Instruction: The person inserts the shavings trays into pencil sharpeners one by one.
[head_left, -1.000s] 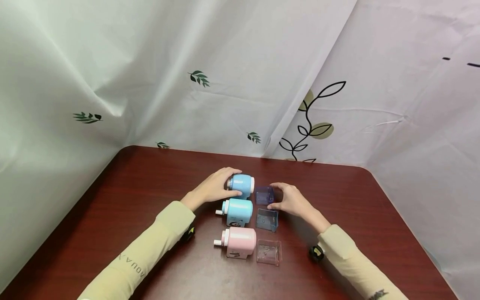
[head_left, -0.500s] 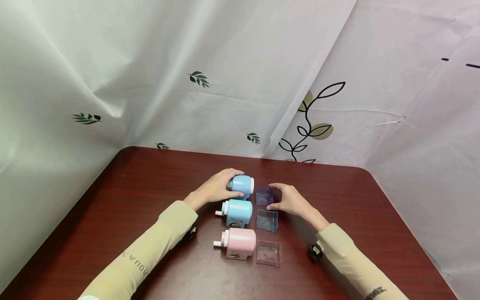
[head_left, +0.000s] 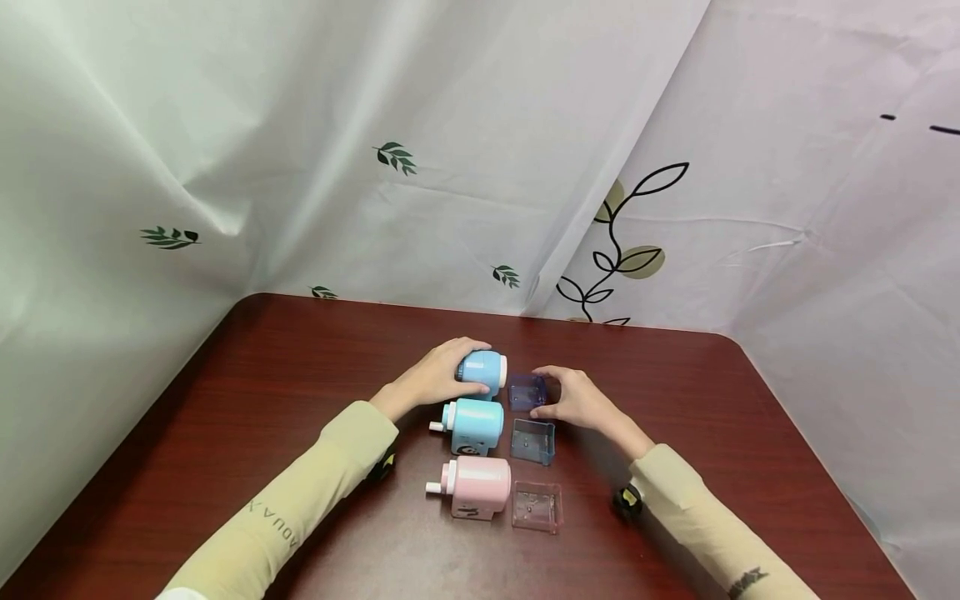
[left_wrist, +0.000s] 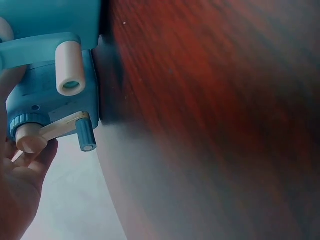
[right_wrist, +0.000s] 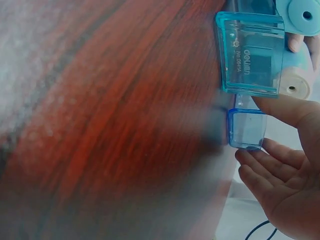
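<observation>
Farthest in a row of three crank pencil sharpeners, a blue pencil sharpener (head_left: 482,371) lies in the grip of my left hand (head_left: 435,377), thumb on the near side, fingers over the far side. Its crank (left_wrist: 67,125) shows in the left wrist view. To its right is a clear violet-blue shavings drawer (head_left: 527,393). My right hand (head_left: 581,400) holds this drawer between thumb and fingers, as the right wrist view also shows; the drawer (right_wrist: 247,129) rests on the table. Closer in stand a light blue sharpener (head_left: 477,425) and a pink sharpener (head_left: 482,485).
Beside the light blue sharpener sits a clear teal drawer (head_left: 533,442). A clear pink drawer (head_left: 537,507) is next to the pink one. All rest on a dark red wooden table (head_left: 352,333), with a patterned white curtain (head_left: 450,225) behind it.
My right hand has come slightly left, further round the violet-blue drawer. My left hand has edged a little right over the far sharpener. The other sharpeners and drawers keep their places.
</observation>
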